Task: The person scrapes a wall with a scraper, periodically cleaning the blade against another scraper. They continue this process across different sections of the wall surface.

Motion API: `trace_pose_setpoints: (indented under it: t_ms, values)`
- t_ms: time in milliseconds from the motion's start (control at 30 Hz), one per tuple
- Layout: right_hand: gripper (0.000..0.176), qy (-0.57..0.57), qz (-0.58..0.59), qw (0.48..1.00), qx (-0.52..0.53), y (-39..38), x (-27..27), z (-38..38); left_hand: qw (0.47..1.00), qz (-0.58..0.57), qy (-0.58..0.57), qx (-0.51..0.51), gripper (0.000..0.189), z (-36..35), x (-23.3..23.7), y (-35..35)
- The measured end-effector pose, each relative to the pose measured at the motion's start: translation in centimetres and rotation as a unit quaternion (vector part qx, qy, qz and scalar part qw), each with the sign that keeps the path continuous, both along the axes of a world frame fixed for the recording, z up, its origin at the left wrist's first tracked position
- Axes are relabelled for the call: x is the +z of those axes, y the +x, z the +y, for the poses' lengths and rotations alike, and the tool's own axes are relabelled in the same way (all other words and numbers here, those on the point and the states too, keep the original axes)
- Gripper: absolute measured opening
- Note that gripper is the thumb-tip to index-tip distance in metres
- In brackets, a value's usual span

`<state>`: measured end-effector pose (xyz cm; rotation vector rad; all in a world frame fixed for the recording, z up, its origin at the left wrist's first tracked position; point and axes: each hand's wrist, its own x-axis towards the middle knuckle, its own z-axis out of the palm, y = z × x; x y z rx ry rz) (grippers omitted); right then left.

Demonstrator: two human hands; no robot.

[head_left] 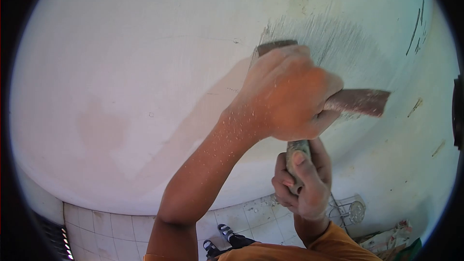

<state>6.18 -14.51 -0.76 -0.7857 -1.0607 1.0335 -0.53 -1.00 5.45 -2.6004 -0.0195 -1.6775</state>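
My left hand [295, 94] is closed against the white wall, dusted with pale powder up the forearm. A reddish-brown strip of sandpaper [360, 101] sticks out from its right side, and a dark edge [278, 47] shows above the knuckles. Below it, my right hand [309, 183] grips a worn, dust-covered handle [296, 164] with a hole near its end, like that of a scraper. The tool's upper part is hidden behind my left hand.
The wall [121, 67] carries a grey scratched patch [333, 38] and dark marks at the far right. Below lie white floor tiles [123, 227], my sandalled feet [224, 232], a round wire-framed object [356, 211] and bags [394, 237] at the lower right.
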Motion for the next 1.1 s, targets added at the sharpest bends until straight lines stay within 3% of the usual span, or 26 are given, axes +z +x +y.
trace_pose_setpoints:
  t_ms: [100, 200, 233, 333, 533, 567, 667, 833, 933, 967, 1100]
  values:
    - [0.039, 0.013, -0.013, 1.0, 0.017, 0.1, 1.6, 0.5, 0.993, 0.073, -0.085, 0.026, 0.017, -0.8, 3.3, -0.8]
    - [0.039, 0.008, -0.015, 1.0, 0.01, 0.0, 0.1, 0.0, 1.0, -0.027, 0.002, -0.004, 0.017, -0.1, -0.2, 0.0]
    - [0.039, 0.013, -0.018, 1.0, 0.007, -0.1, -0.4, 0.0, 0.998, 0.027, -0.017, 0.045, 0.014, -0.5, -0.6, -0.3]
    - [0.041, 0.024, -0.023, 0.999, 0.0, -0.6, 1.0, 0.0, 0.997, -0.052, 0.05, -0.008, 0.012, 0.4, 1.4, 0.2]
    - [0.044, 0.017, 0.016, 1.0, 0.007, -0.4, -0.8, 0.3, 0.994, 0.063, -0.015, 0.083, 0.012, -0.8, 0.0, -0.6]
    - [0.046, 0.025, 0.008, 1.0, 0.008, -0.3, 0.0, 0.3, 0.997, -0.004, 0.046, 0.058, 0.013, -0.1, 0.6, -0.2]
    - [0.047, 0.032, 0.006, 0.999, 0.015, -0.3, 3.3, 0.2, 0.995, 0.054, -0.075, 0.04, 0.013, -1.3, 4.4, -0.5]
    - [0.047, 0.011, 0.02, 1.0, -0.011, -0.7, 0.0, -0.3, 0.998, 0.012, 0.018, 0.058, 0.012, -0.9, 0.6, -0.5]
    - [0.048, 0.027, 0.011, 1.0, -0.012, -0.4, 2.4, 0.4, 0.999, 0.034, -0.011, 0.035, 0.012, -0.6, 3.7, -0.2]
    - [0.048, 0.03, 0.01, 1.0, 0.003, -0.3, 2.8, 0.4, 0.99, 0.09, -0.095, 0.055, 0.013, -1.6, 4.3, -0.5]
    - [0.043, 0.027, 0.011, 1.0, 0.002, -0.8, 0.4, 0.4, 0.997, -0.015, 0.057, 0.054, 0.011, -0.2, 1.5, -0.4]
